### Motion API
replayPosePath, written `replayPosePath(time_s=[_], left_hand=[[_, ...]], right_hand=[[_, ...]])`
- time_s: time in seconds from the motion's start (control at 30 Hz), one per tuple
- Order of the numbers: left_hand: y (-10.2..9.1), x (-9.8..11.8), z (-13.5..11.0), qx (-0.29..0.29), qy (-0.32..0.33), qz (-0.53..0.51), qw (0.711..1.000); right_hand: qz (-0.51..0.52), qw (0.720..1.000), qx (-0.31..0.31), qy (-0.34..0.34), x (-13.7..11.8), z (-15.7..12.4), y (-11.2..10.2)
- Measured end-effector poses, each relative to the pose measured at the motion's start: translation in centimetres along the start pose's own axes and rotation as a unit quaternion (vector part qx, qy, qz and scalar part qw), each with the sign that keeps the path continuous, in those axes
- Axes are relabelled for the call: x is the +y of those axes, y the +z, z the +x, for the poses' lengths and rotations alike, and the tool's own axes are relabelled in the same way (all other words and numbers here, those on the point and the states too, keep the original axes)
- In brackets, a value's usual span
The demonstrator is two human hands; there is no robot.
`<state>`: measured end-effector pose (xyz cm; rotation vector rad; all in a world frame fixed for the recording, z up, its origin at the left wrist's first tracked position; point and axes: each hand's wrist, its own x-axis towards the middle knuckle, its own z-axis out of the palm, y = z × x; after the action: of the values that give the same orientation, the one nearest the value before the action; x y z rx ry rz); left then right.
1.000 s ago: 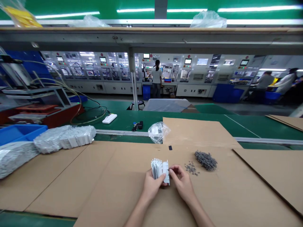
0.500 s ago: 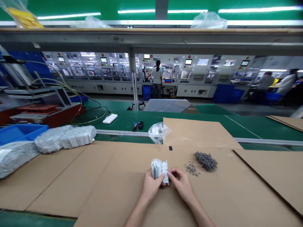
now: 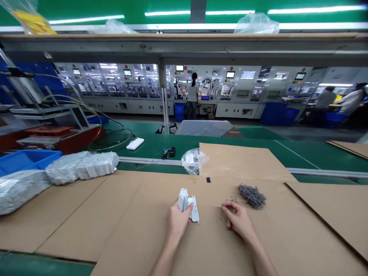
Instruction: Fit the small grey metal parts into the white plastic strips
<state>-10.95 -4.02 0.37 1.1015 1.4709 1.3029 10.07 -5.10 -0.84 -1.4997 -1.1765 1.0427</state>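
My left hand [image 3: 178, 220] is closed around a stack of thin white plastic parts [image 3: 183, 199]. One white part [image 3: 194, 210] is fanned out to the right under the thumb, its flat face showing. To the right, my right hand [image 3: 237, 219] is low over the cardboard, fingers curled and tips close together, among small loose grey pieces [image 3: 233, 199]. Whether a piece is between those fingertips is too small to tell, and the hand hides part of the scatter. Just beyond it sits a heaped pile of small dark grey pieces [image 3: 252, 196].
Cardboard sheets [image 3: 138, 222] cover the bench. On the left are wrapped stacks of white parts [image 3: 83, 165], a blue bin [image 3: 28, 159] and a press-like machine [image 3: 54, 115]. A clear plastic bag [image 3: 194, 161] lies ahead. Farther off, a person [image 3: 192, 96] stands at machines.
My right hand has left the white parts and moved right to the scattered grey pieces. My left hand has shifted slightly left, and the stack in it is turned, with one part angled out.
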Motion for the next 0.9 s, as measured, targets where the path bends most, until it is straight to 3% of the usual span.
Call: replayPosePath(time_s=[0.13,0.33,0.53,0.7,0.9], left_hand=[[0.3,-0.2,0.3,-0.008,-0.009,-0.078,0.997],[0.7,0.0,0.2,-0.073,-0.096,-0.181,0.976],[1.2,0.2,-0.7,-0.130,-0.104,-0.145,0.975],[1.6,0.1,-1.1,-0.149,-0.088,-0.134,0.976],[1.6,0.1,-1.3,-0.177,-0.066,-0.126,0.974]], right_hand=[[-0.071,0.995,-0.066,-0.023,0.9,0.0,-1.0],[-0.144,0.977,-0.039,-0.151,-0.2,-0.2,-0.3],[0.027,0.993,-0.070,-0.092,-1.8,-1.5,2.5],[0.064,0.991,-0.078,-0.089,-2.1,-2.0,4.4],[0.082,0.989,-0.091,-0.083,-2.7,-2.2,4.7]])
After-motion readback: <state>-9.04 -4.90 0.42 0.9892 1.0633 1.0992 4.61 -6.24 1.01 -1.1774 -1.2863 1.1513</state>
